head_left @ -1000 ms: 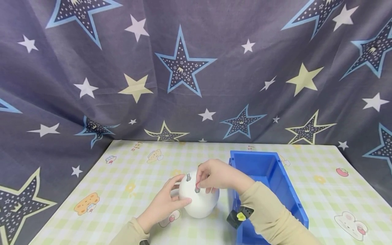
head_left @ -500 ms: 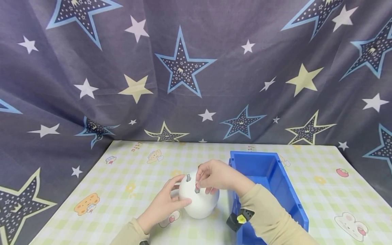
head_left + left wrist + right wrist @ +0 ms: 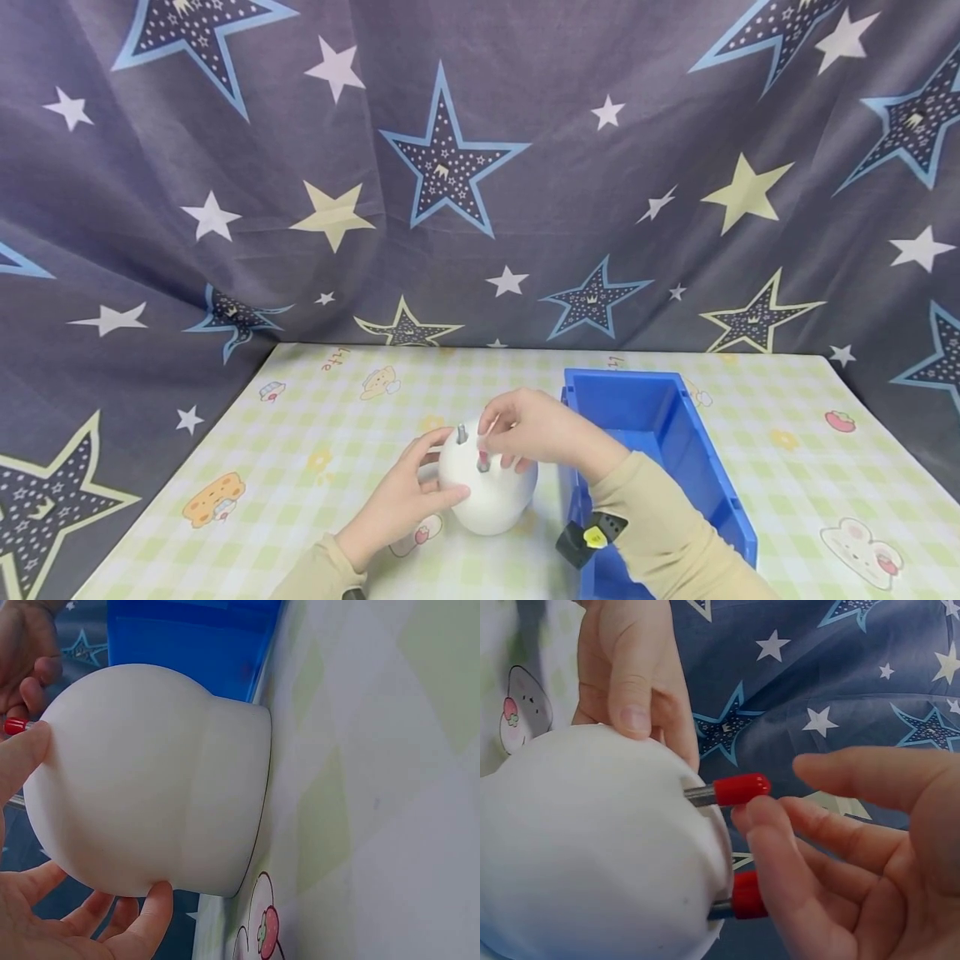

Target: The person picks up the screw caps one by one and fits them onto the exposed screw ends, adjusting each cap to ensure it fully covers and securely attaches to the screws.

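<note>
A white rounded object (image 3: 489, 502), ball-shaped above a short flat-bottomed base (image 3: 225, 795), stands on the table. My left hand (image 3: 412, 492) grips its left side, thumb in front and fingers behind. Metal posts stick out of its top. One grey post (image 3: 461, 434) shows beside my left fingertips. Another carries a red cap (image 3: 739, 789), with my right hand (image 3: 528, 429) close over it. In the right wrist view, one fingertip is at the cap's edge and another finger stands apart from it. A second red cap (image 3: 748, 895) is partly hidden behind my right fingers.
A deep blue plastic bin (image 3: 708, 454) stands just right of the white object, partly under my right forearm. The table has a checkered cloth (image 3: 300, 467) with cartoon prints. A dark curtain with stars (image 3: 480, 200) hangs behind the table's far edge.
My right fingers have shifted slightly up and left at the red cap, so more of its red shows below them. My left hand and the white object stay in place.
</note>
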Motion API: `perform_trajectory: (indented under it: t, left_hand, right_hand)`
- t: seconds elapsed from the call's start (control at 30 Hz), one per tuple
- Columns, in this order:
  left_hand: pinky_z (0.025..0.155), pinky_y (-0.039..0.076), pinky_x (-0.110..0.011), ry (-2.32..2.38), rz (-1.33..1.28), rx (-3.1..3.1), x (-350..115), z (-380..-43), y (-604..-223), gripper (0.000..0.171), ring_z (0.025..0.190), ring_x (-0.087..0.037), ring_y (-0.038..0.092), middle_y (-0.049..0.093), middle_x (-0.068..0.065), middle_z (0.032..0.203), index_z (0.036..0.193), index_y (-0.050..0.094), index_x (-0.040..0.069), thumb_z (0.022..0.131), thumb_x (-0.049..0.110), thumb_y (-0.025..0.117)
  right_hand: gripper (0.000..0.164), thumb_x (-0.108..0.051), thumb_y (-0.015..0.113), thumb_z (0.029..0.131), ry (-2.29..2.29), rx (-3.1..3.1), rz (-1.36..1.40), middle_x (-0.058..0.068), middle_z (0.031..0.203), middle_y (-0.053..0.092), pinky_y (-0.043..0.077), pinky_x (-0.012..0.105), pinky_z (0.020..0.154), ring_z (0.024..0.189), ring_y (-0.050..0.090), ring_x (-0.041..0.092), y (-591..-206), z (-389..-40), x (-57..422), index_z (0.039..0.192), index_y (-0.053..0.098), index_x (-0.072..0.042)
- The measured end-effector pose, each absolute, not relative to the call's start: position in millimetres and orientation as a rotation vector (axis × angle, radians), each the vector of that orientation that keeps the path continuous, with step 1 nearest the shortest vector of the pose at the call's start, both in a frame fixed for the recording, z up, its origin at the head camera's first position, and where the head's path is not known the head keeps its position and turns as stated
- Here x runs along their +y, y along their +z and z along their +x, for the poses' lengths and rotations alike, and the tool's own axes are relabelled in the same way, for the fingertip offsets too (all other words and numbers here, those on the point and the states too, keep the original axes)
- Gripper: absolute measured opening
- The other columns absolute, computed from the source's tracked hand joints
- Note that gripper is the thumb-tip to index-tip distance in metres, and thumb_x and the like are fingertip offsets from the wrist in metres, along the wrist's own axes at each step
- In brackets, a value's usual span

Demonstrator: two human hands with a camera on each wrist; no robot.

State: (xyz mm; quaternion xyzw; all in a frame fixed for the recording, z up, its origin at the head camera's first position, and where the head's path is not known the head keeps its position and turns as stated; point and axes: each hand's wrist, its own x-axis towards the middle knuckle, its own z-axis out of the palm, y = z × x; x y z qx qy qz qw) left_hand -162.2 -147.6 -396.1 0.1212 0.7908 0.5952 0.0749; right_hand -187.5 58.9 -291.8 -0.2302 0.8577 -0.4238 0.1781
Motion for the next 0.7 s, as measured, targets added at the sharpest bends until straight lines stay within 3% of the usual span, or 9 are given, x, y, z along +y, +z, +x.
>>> perform_trajectory:
  t: [0.7]
  left_hand:
    - [0.098,0.052,-0.038,1.787,0.357,2.386,-147,-162,-396,0.072,0.129,-0.038,0.038,0.033,-0.016,0.143,0.139,0.040,0.011,0.078,0.016,0.077]
  right_hand:
    - [0.023,-0.019,0.060,0.091,-1.345,2.322,-0.663,0.013,0.091,0.068,0.062,0.034,0.067,0.073,0.063,0.018,-272,-195,89,0.104,0.064,0.000]
